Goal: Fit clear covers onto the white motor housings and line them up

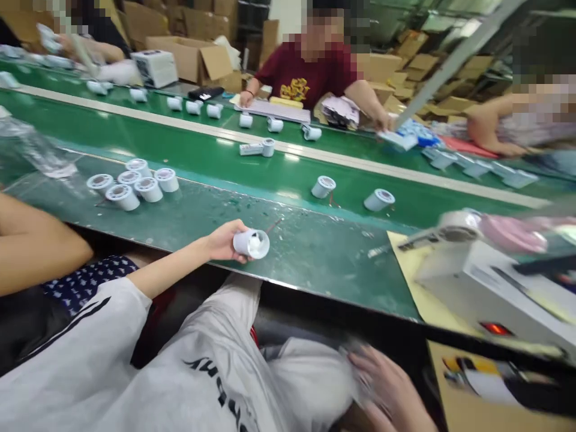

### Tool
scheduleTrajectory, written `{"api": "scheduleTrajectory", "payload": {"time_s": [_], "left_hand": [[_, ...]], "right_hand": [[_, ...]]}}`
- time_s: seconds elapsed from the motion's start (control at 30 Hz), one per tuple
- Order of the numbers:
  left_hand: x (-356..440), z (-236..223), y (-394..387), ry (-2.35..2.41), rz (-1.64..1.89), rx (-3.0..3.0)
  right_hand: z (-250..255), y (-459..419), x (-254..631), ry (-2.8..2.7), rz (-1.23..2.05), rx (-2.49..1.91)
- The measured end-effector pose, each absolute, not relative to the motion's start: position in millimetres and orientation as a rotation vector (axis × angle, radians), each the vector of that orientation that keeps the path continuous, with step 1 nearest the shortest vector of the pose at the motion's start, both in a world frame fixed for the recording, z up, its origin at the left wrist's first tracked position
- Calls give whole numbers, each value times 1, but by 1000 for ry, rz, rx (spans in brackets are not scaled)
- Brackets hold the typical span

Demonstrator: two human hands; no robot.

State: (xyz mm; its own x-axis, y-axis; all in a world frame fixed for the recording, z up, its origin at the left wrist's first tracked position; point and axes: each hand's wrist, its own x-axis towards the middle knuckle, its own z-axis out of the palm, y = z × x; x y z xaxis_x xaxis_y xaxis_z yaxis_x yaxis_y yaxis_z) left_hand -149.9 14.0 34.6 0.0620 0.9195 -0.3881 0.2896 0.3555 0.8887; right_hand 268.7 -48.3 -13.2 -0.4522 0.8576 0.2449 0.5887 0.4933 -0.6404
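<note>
Cluster of white cylinders (132,184), left of centre on the green bench (315,258). Left hand (225,241), frame centre at the bench's near edge: fingers closed round one white cylinder (252,243). Right hand (387,390), lower right below the bench: blurred, fingers' state cannot be told.

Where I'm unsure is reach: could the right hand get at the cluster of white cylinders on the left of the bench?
Probably not easily. The right hand is down by the lap, below the bench edge, and the cluster lies far across to the left, past the left hand holding a cylinder.
</note>
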Motion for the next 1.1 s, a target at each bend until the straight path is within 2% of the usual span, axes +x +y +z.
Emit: {"api": "scheduleTrajectory", "payload": {"time_s": [0.03, 0.13, 0.23, 0.3, 0.4, 0.5, 0.67, 0.87, 0.97, 1.1], "left_hand": [[-129, 29, 14, 1344, 628, 1168], [-82, 14, 10, 1039, 443, 1210], [-59, 10, 7, 886, 350, 1315], [-52, 12, 5, 901, 415, 1541], [-46, 13, 0, 976, 570, 1856], [-42, 6, -2, 981, 639, 1850], [-42, -11, 2, 877, 627, 1878], [-46, -10, 2, 680, 477, 1812], [-44, -7, -4, 666, 485, 1602], [-43, -6, -13, 752, 541, 1288]], "right_hand": [[-13, -54, 251, -2219, 644, -1175], [-11, -53, 198, -2277, 359, -1145], [-10, -43, 173, -2256, 183, -1319], [-10, -43, 173, -2235, 272, -1386], [-8, -52, 181, -2135, 691, -1347], [-6, -60, 184, -1894, 1006, -1332], [-7, -60, 183, -1607, 1043, -1357], [-10, -54, 190, -1180, 1426, -1315], [-8, -54, 191, -1184, 1429, -1225], [-5, -61, 192, -1661, 1167, -1131]]}}
